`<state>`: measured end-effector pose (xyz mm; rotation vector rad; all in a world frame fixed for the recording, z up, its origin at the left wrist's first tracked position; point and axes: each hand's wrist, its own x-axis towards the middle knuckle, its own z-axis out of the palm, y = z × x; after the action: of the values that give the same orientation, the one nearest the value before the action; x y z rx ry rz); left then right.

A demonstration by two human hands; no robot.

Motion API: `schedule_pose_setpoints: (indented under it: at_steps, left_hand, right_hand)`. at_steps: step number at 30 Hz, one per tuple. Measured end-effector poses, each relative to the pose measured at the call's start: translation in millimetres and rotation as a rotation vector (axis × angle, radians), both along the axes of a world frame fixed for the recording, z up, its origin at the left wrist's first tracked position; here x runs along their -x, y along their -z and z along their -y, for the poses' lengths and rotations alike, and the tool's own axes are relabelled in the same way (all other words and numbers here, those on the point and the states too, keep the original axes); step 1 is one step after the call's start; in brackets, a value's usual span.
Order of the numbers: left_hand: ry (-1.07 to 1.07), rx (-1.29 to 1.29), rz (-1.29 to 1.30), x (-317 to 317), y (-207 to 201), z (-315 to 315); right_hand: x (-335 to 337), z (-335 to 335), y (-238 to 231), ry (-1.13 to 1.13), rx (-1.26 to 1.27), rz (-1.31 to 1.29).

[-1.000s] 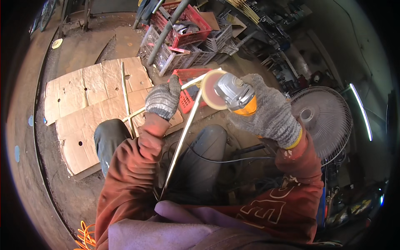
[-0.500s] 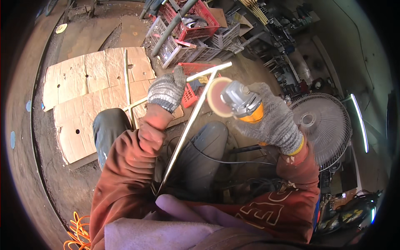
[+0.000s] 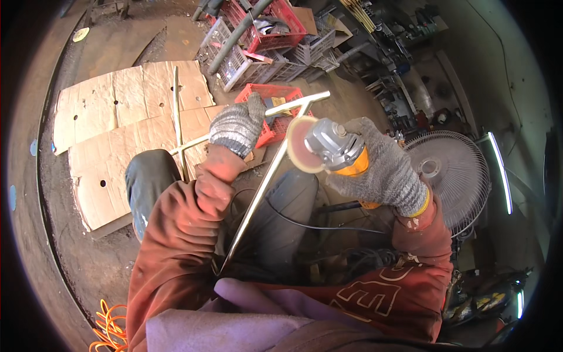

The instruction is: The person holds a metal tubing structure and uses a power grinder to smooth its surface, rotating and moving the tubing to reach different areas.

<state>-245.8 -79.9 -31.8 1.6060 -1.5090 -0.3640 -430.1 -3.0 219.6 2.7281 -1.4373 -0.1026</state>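
The metal frame (image 3: 258, 196) slants up in front of you, its long bar rising from your lap to a joint with the crossbar (image 3: 314, 98). Your left hand (image 3: 237, 124) is closed around that crossbar, left of the joint, much as it was a second ago. Your right hand (image 3: 384, 170) grips the angle grinder (image 3: 335, 145) by its yellow-and-grey body. A second ago its disc (image 3: 304, 146) covered the joint; half a second ago it sat to the right of the long bar. Now it overlaps that bar's right edge just below the joint, which shows uncovered; you cannot tell from this view whether disc and metal touch. Beyond the crossbar, more of the red crate (image 3: 271, 136) shows than before. Cardboard sheets (image 3: 129, 132) lie to your left, and a round fan (image 3: 460, 176) stands beyond your right forearm.
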Motion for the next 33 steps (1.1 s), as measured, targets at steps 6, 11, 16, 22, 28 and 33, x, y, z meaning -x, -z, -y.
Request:
schedule_pose_setpoints:
  at_steps: [6, 11, 16, 22, 28, 33]
  left_hand:
    - [0.024, -0.036, -0.075, 1, -11, -4]
    - [0.024, -0.123, -0.149, 4, -2, 5]
    - [-0.011, 0.181, 0.197, 7, 12, 1]
    - [0.025, 0.046, 0.085, 8, 5, 4]
    - [0.051, 0.055, 0.071, 8, 5, 4]
    - [0.05, 0.035, 0.049, 5, 1, 3]
  right_hand:
    - [-9, 6, -13, 0.012, -0.023, -0.079]
    - [-15, 22, -19, 0.011, -0.023, -0.16]
    - [-38, 25, -25, 0.101, -0.033, -0.257]
    - [-50, 17, -29, 0.068, -0.094, -0.323]
    - [-56, 23, -35, 0.123, -0.035, -0.301]
    - [-57, 15, -31, 0.093, -0.083, -0.342]
